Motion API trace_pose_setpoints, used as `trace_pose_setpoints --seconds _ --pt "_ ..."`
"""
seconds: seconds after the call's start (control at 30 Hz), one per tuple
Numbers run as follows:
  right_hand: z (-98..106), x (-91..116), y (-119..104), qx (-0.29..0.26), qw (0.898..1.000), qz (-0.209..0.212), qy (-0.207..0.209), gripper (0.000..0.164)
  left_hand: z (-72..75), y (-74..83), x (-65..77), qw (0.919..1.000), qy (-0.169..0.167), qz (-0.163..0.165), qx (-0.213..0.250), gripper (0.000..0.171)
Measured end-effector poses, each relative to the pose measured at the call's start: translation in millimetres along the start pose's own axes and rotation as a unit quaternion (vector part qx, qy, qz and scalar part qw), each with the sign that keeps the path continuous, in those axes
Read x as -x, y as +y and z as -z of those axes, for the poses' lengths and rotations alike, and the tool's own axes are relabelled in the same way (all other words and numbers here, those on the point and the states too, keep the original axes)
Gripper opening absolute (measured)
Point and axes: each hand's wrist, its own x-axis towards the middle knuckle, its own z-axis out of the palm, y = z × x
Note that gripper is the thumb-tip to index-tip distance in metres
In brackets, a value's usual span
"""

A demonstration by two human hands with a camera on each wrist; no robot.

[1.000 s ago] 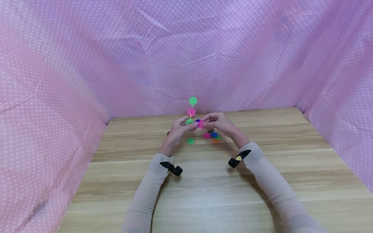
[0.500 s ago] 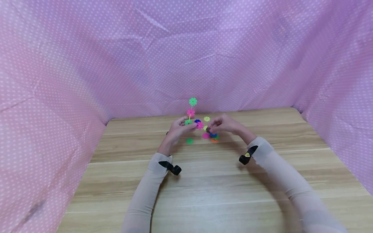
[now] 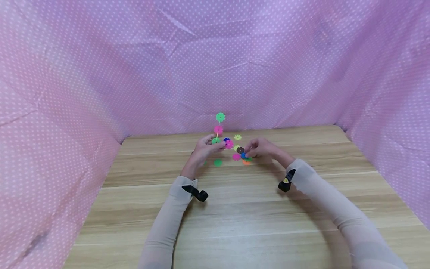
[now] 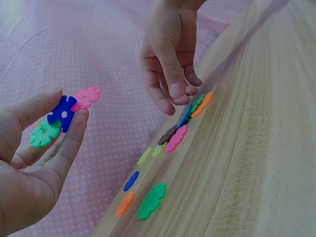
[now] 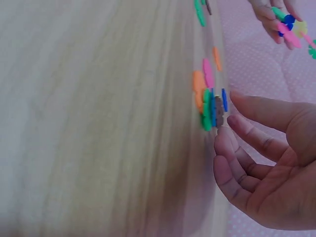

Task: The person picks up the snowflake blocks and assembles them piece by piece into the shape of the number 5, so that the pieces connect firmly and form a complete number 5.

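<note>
My left hand (image 3: 203,150) pinches a chain of joined plastic snowflake discs, raised above the table. In the left wrist view, its blue disc (image 4: 62,114) is between thumb and fingers, with a pink disc (image 4: 90,98) beyond and a green disc (image 4: 43,134) behind. The chain's upper part, a pink disc (image 3: 218,129) and a green disc (image 3: 220,117), stands up in the head view. My right hand (image 3: 262,147) is low over loose discs, fingers loosely bent. Nearest its fingertips is a tilted blue disc (image 3: 244,155); contact is unclear.
Loose discs lie near the table's far part: brown (image 3: 240,150), pink (image 3: 236,157), orange (image 3: 246,162), yellow (image 3: 237,137) and green (image 3: 218,162). Behind the wooden table (image 3: 235,216) hangs a pink dotted cloth (image 3: 215,67).
My right hand has left the chain's pink disc and moved right and down to the loose discs. It was over the brown disc half a second ago. The left hand barely shifted.
</note>
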Motion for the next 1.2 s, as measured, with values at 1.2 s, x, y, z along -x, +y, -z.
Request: trace_pose_setpoints --seconds 1.2 --pt "-2 -3 10 -0.08 0.997 -0.003 0.013 0.017 -0.1 -0.2 2.6 1.0 0.0 -0.007 0.002 0.041"
